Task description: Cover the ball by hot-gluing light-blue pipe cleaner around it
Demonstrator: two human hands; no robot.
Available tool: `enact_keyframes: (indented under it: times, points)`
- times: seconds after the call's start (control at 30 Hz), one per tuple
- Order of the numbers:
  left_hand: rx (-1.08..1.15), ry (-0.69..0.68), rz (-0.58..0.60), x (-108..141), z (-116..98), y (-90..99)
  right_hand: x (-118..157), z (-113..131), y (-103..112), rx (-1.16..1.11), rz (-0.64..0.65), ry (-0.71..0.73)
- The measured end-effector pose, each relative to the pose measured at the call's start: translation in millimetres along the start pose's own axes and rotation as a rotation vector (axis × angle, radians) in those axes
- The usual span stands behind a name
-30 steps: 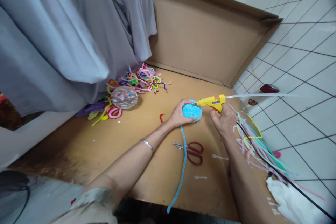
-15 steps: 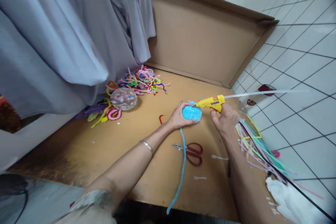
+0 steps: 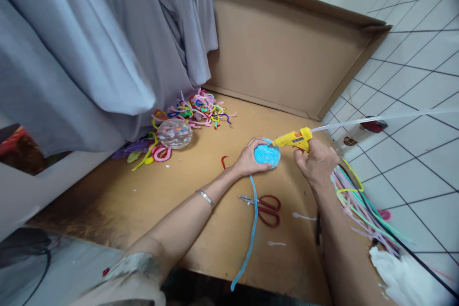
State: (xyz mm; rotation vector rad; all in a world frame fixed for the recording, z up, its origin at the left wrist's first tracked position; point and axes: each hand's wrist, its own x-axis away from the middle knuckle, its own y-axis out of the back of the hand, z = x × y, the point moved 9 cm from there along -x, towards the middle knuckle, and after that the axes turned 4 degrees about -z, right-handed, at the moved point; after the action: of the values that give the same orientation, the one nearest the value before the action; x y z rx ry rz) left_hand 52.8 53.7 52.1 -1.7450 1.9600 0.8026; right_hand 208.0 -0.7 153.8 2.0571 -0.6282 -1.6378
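Observation:
My left hand is wrapped round the left side of a ball coiled in blue pipe cleaner. From the ball a loose blue tail hangs down across the table and past its front edge. My right hand grips a yellow hot glue gun with a long clear glue stick out of its back. The gun's nozzle touches, or nearly touches, the top of the ball; I cannot tell which. Below the ball lie red-handled scissors, with the blue tail crossing over them.
A clear ball sits by a heap of colourful pipe cleaner pieces at the back left. Long pipe cleaners and a white cloth-like bundle lie at right. A jar stands near the tiled wall. A cardboard panel closes the back.
The whole scene has shifted slightly rightward in view. Both hands keep their hold, and the glue gun stays at the top of the blue ball.

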Motion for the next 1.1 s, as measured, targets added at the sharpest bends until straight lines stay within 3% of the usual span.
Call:
enact_keyframes:
  times: [0.23, 1.1]
  points:
    - [0.020, 0.003, 0.000, -0.2, -1.0, 0.0, -10.1, 1.4, -0.1, 0.001, 0.040, -0.002]
    - [0.009, 0.038, 0.003, 0.4, 4.0, -0.1, -8.1, -0.9, 3.5, -0.009, 0.061, -0.029]
